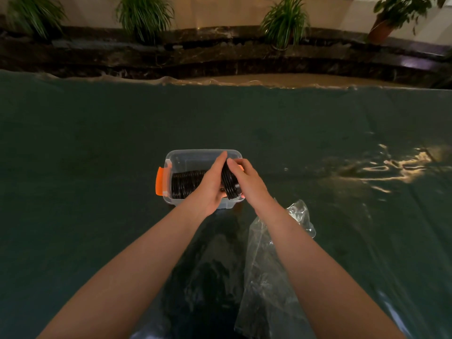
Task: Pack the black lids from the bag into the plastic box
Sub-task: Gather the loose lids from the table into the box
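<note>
A clear plastic box (193, 156) with orange clips stands on the dark green table cover. A row of black lids (184, 183) stands on edge along its left half. Over the box's right half, my left hand (211, 184) and my right hand (248, 182) press a stack of black lids (230, 183) between them, held on edge. The clear plastic bag (266, 277) lies crumpled near me, under my right forearm; more dark lids (208, 272) show through plastic to its left.
The orange clip (160, 181) juts from the box's left side. The green cover (97, 143) spreads wide on all sides, with glare at the right. A dark stone ledge with several potted plants (283, 23) runs beyond the table's far edge.
</note>
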A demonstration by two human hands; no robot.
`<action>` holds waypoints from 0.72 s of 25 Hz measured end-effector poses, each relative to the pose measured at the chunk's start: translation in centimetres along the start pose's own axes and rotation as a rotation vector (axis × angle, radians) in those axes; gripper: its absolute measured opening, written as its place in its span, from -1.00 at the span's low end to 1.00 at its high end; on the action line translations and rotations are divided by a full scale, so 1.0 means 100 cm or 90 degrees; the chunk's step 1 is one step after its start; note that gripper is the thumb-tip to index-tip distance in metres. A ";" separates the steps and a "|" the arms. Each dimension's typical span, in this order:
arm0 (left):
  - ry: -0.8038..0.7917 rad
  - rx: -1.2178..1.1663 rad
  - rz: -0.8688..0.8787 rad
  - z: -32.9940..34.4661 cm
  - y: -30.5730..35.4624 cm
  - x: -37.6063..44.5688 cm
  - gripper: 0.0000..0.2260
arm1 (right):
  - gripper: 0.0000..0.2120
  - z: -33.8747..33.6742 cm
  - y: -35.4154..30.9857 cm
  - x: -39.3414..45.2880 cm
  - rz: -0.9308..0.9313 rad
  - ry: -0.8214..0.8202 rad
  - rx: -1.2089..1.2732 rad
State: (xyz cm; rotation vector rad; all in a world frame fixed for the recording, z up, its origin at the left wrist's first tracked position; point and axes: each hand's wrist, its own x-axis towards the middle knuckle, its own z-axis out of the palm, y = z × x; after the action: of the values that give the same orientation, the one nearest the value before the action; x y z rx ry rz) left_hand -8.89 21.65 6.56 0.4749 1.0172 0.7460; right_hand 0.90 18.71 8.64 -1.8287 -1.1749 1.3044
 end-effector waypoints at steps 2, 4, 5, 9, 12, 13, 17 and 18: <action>0.016 0.003 0.030 0.005 -0.005 -0.003 -0.59 | -0.61 0.005 0.001 0.004 0.007 0.016 -0.169; 0.015 -0.008 0.023 0.006 -0.007 -0.005 -0.66 | -0.58 0.008 -0.002 0.005 -0.028 0.018 -0.305; 0.013 -0.006 0.013 0.005 -0.004 -0.005 -0.69 | -0.55 0.010 -0.003 0.004 -0.046 0.014 -0.285; 0.042 0.005 -0.035 0.004 0.018 0.001 -0.68 | -0.46 0.006 -0.005 -0.003 -0.123 -0.010 -0.033; 0.036 0.099 -0.047 0.013 0.028 0.016 -0.53 | -0.38 0.000 -0.002 0.002 -0.166 0.085 -0.193; 0.019 0.181 -0.027 0.015 0.029 0.019 -0.48 | -0.44 -0.006 -0.002 0.007 -0.154 0.175 -0.209; -0.058 0.996 0.360 -0.027 0.018 0.046 -0.65 | -0.56 -0.028 0.002 0.021 -0.044 0.318 -0.156; -0.140 1.174 0.451 -0.044 0.012 0.053 -0.71 | -0.58 -0.030 0.005 0.023 -0.026 0.314 -0.154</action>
State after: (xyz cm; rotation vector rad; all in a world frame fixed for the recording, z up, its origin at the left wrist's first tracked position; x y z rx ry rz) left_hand -11.51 26.45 2.26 2.5216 1.0851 0.0983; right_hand 4.17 20.62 8.32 -2.1229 -1.1177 0.6457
